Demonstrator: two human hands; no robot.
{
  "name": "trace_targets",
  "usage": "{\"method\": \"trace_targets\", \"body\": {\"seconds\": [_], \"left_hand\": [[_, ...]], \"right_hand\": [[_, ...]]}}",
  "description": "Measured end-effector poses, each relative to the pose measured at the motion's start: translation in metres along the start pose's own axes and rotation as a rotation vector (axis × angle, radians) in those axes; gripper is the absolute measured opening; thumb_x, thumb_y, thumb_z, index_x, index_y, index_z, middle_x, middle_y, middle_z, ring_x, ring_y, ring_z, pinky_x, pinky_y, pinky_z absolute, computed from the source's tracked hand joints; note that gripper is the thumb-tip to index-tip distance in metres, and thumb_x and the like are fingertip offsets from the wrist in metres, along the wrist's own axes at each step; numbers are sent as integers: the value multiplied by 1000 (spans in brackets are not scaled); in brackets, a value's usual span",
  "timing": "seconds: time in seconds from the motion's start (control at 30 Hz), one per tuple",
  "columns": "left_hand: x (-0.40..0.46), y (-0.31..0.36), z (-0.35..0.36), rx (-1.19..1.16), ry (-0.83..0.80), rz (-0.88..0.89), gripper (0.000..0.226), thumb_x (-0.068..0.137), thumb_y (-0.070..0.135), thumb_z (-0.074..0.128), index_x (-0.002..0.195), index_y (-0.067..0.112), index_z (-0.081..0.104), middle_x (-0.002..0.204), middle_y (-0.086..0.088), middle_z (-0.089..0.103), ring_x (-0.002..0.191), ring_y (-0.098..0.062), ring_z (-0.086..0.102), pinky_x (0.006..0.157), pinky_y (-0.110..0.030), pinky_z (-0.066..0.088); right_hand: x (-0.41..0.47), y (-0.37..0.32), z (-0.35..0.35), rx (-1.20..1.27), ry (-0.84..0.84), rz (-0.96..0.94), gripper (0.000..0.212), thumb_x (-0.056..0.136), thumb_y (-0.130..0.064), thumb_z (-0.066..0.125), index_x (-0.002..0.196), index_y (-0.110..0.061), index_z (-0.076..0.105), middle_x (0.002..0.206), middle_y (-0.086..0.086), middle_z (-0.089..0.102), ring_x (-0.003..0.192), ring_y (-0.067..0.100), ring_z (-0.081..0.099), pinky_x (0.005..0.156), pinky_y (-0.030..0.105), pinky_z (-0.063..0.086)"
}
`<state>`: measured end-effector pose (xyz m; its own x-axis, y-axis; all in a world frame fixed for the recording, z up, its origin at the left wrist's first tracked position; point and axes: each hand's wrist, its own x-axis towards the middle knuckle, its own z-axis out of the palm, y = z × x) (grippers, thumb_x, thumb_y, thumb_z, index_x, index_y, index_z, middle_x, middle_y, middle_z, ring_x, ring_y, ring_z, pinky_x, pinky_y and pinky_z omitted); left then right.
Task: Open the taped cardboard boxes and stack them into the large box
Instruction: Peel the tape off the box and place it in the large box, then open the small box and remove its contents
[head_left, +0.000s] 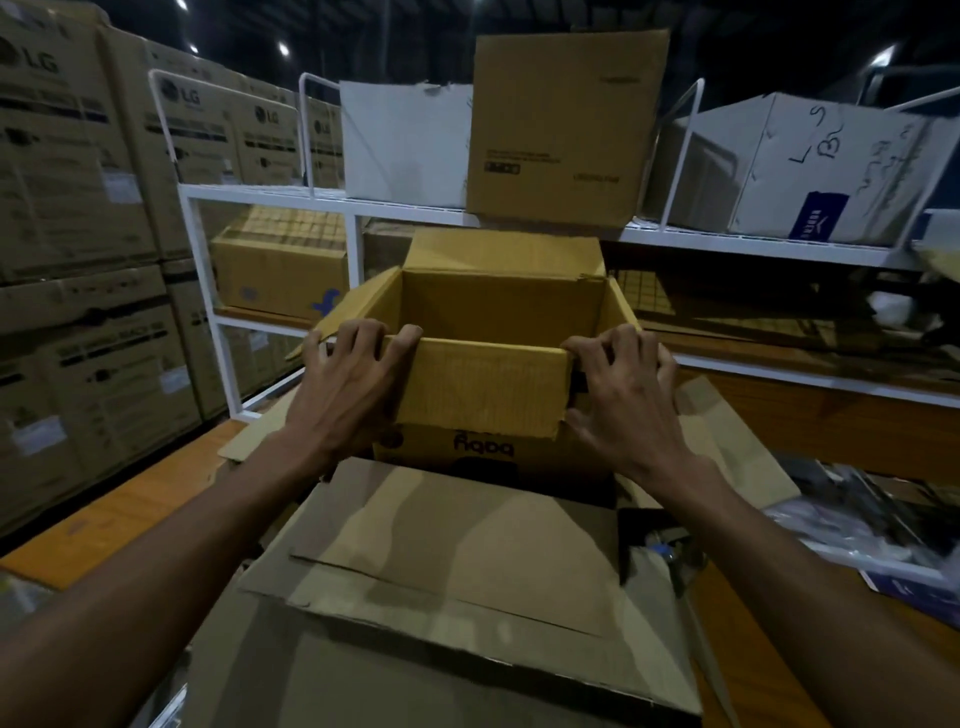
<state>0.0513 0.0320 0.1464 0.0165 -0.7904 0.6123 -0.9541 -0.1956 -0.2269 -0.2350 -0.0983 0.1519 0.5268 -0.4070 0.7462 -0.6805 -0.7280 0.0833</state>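
An opened yellow-brown cardboard box (483, 400) sits in front of me with its flaps up and its inside bare. My left hand (348, 395) grips the near left corner, fingers curled over the rim. My right hand (623, 400) grips the near right corner the same way. The box stands within the large box (457, 561), whose wide near flap lies spread toward me. A black strip shows between my right fingers and the box's corner; I cannot tell what it is.
A white wire rack (363, 208) stands behind, holding a tall brown carton (561, 130), white boxes (810, 166) and a yellow box (280, 270) below. Stacked printed cartons (78, 208) wall the left. An orange surface (130, 504) lies underneath; clutter (872, 525) sits at right.
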Motion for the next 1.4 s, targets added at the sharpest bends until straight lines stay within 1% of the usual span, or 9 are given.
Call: {"method": "trace_targets", "body": {"seconds": [0.17,0.3,0.43,0.53,0.77,0.9,1.0,1.17,1.4], "left_hand": [[-15,10,25,-15,-174,12,118,61,55,89,149,26,15,138,-17,35,132,-40,36,99,-82,30],[-25,27,36,-16,-447,16,128,72,62,78,154,28,-15,151,-11,9,148,-36,7,107,-83,5],[-26,51,31,-126,-593,35,109,86,61,61,159,26,-12,163,-8,12,153,-30,4,108,-81,-7],[-22,73,25,-177,-538,69,91,94,57,53,161,26,0,161,0,26,150,-24,21,112,-78,-1],[-22,128,33,-260,-304,101,57,100,46,45,152,26,31,154,0,38,147,-22,26,117,-73,11],[-19,174,46,-337,-214,121,57,99,47,46,150,24,34,157,-3,32,151,-25,16,117,-69,16],[-8,217,48,-427,-164,160,60,97,48,49,149,24,34,159,-6,28,151,-28,13,116,-68,20],[13,307,42,-531,-22,274,58,93,34,59,145,16,41,155,-13,35,147,-36,23,116,-63,26],[19,473,22,-718,82,417,55,96,26,54,147,11,40,155,-19,34,146,-40,25,119,-57,23]], "right_hand": [[-20,-1,12,-32,-111,-4,78,70,-39,84,133,-23,42,123,14,40,115,35,43,96,64,42],[-36,1,24,-75,-296,-48,65,79,-39,80,132,-25,46,127,12,41,119,32,43,98,59,41],[-53,2,35,3,-483,-82,43,93,-61,50,123,-30,55,136,3,42,129,23,37,107,51,36],[-59,-2,38,97,-487,-36,44,97,-60,35,117,-30,61,126,-2,50,121,19,43,103,46,38],[-81,6,36,77,-397,18,24,100,-41,49,112,-26,63,116,-2,57,113,20,48,99,44,39],[-103,21,30,49,-344,108,39,97,-47,37,116,-25,63,116,1,60,112,23,50,97,45,42],[-122,39,22,49,-257,189,36,95,-40,44,119,-19,63,119,7,60,112,28,52,93,46,43],[-163,85,-7,5,-101,306,36,95,-31,44,119,-10,62,120,15,61,111,35,54,86,46,44],[-260,194,-78,-74,-6,512,43,97,-36,47,131,-11,54,131,15,54,121,35,51,97,52,45]]}}
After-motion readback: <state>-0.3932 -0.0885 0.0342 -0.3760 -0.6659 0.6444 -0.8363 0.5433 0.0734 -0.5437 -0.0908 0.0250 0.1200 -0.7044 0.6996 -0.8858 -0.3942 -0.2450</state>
